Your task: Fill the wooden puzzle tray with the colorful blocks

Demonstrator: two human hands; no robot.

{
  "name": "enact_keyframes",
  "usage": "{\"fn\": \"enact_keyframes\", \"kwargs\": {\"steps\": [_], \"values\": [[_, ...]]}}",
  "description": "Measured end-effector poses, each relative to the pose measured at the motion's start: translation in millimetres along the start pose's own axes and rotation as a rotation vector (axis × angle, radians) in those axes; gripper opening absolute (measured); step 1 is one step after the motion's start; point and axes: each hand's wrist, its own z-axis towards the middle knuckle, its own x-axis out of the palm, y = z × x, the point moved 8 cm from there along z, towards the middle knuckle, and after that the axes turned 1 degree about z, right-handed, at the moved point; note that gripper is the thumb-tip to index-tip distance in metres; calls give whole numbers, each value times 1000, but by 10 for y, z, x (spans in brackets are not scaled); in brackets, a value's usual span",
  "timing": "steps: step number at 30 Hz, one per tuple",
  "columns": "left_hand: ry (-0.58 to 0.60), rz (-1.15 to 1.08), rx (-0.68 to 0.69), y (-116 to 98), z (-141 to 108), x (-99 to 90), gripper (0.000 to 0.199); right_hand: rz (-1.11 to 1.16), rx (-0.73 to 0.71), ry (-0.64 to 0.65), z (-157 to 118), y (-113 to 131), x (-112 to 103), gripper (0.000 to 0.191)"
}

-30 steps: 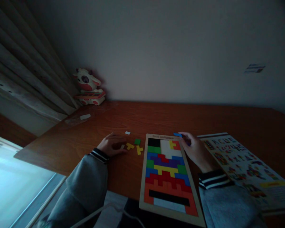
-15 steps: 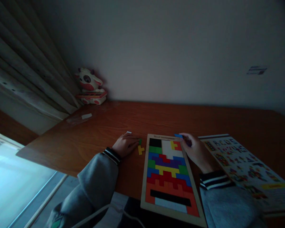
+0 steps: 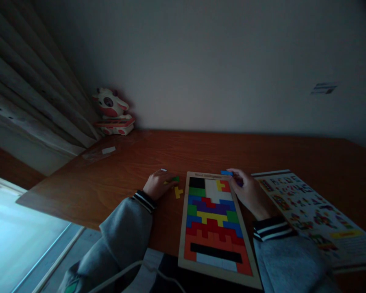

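Observation:
A wooden puzzle board [image 3: 183,228] lies in front of me, most of its tray filled with coloured block pieces. Near its top, a pale gap [image 3: 211,190] surrounds a yellow piece [image 3: 218,185] and a red one. My right hand [image 3: 247,189], at the board's upper right corner, pinches a blue puzzle piece [image 3: 226,173] above the frame. Left of the board, my left hand [image 3: 158,185] has its fingers closed round a green puzzle piece [image 3: 175,179], with a bit of yellow showing under the fingers. A loose yellow puzzle piece [image 3: 178,192] lies just beside those fingertips.
A printed pattern sheet [image 3: 311,211] lies to the right, partly under my right sleeve. A cow toy [image 3: 112,112] sits at the back left, near a clear plastic wrapper [image 3: 94,154]. A pale cable [image 3: 125,272] crosses my lap. The wall borders the table behind.
My left fingers have drawn back slightly and bent, and more of the green piece shows at their tips. The right hand keeps the blue piece at the board's corner. The view shifted slightly.

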Motion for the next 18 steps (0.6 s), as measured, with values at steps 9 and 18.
{"fn": "enact_keyframes", "kwargs": {"steps": [9,18], "values": [[88,-165,238,-734,455,283,30,-20,-10,-25,4,-10,-12,27],[227,-41,310,-978,590,791,26,-19,-12,-25,1,78,-49,31]]}}
